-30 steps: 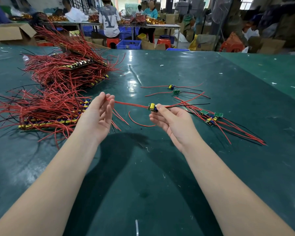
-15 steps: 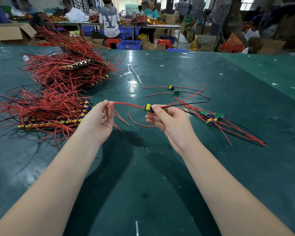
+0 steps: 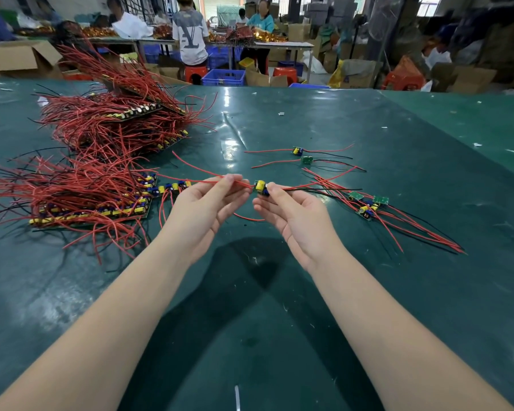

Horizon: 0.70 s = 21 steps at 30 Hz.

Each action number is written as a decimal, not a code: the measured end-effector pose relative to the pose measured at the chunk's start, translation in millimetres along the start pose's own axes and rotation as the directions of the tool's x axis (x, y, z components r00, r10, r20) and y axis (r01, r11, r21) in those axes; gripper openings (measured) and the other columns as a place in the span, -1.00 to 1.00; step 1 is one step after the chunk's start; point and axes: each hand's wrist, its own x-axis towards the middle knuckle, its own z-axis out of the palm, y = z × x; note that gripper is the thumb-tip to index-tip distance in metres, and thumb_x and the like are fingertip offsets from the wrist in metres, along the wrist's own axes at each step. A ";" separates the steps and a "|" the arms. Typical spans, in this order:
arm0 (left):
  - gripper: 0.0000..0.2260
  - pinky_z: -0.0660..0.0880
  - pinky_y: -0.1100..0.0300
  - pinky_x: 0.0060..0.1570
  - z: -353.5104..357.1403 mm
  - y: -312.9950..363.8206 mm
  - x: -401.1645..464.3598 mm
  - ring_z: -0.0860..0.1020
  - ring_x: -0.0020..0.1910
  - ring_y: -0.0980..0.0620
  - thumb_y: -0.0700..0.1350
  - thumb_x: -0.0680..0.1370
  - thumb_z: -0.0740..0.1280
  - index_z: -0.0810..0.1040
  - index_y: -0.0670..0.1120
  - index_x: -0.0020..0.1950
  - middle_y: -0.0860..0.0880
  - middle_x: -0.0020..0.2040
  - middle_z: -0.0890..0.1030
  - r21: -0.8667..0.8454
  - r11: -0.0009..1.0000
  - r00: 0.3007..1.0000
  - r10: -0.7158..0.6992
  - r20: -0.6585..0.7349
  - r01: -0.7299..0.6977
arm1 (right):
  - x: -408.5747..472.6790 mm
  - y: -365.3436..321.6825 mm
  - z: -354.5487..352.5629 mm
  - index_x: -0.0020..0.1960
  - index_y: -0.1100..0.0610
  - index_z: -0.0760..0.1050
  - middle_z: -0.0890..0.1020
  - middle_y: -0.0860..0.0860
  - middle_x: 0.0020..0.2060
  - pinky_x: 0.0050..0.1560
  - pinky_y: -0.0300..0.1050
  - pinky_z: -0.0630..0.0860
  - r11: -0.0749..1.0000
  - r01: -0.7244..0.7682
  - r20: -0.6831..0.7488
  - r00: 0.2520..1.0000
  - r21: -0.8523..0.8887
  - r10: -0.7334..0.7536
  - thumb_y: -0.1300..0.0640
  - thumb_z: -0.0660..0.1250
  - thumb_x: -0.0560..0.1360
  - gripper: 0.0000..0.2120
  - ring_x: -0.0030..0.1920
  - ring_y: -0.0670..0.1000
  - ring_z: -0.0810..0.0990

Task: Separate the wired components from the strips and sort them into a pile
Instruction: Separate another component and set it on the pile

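Observation:
My right hand [image 3: 291, 215] pinches a small wired component [image 3: 260, 186], a board with a yellow part and red and black leads, at the middle of the green table [image 3: 309, 292]. My left hand [image 3: 204, 204] pinches that component's red wire just to its left. Strips of joined components [image 3: 101, 210] with many red wires lie at the left, with a taller heap [image 3: 122, 123] behind them. A pile of separated components [image 3: 368, 206] lies to the right, its wires trailing toward the near right. Two more loose components [image 3: 303, 155] lie farther back.
Behind the table's far edge stand cardboard boxes [image 3: 15, 59], a blue crate [image 3: 223, 77], red stools and another worktable with people at it. Small scraps dot the green surface near me.
My left hand went from open to pinching the red wire and moved right. Both hands came closer together, and the held component shifted slightly left.

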 end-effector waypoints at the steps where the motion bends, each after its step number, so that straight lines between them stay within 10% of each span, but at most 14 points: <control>1: -0.83 0.58 0.32 -0.09 0.2 -0.2 -0.4 0.67 -0.13 0.05 -0.26 0.62 0.20 0.57 -0.25 -0.04 -0.11 -0.15 0.69 -0.006 1.000 1.000 0.000 0.006 0.000 | 0.1 -0.7 -0.4 -0.08 0.31 0.58 0.69 0.12 -0.21 -0.16 -0.22 0.61 1.000 -0.018 -0.001 1.000 0.025 0.018 0.29 0.32 0.55 -0.90 -0.23 0.03 0.68; 21: -0.77 0.56 0.38 -0.35 -8.3 6.3 2.8 0.66 -0.32 0.12 -0.20 0.55 0.35 0.71 -0.16 -0.27 -0.05 -0.30 0.68 -0.176 0.942 0.949 -0.303 -0.084 0.285 | 1.8 0.4 -1.1 -0.10 0.28 0.59 0.70 0.08 -0.25 -0.18 -0.21 0.61 0.992 0.059 0.052 0.997 -0.110 -0.054 0.30 0.31 0.56 -0.89 -0.24 0.03 0.69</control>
